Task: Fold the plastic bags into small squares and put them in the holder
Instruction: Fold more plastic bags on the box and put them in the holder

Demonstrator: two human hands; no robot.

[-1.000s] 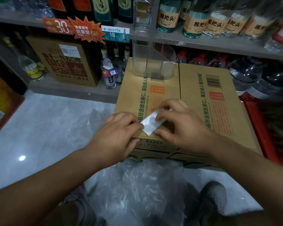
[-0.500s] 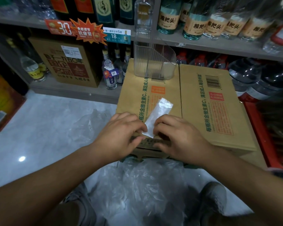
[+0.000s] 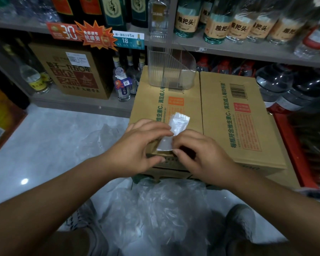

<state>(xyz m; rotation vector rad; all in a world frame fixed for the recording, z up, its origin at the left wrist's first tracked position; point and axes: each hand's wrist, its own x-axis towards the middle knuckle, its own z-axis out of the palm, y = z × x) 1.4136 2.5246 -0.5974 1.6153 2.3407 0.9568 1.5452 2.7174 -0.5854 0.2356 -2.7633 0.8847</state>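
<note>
The right hand point(image 3: 198, 154) had slid back, baring the bag strip point(image 3: 178, 123); it and the left hand point(image 3: 137, 146) pinched the near end; folding seemed unfinished.

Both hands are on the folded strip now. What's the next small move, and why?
Probably fold the strip end over end. It lies long on the box, held at its near end by the left hand and right hand, and is not yet a square for the holder.
</note>
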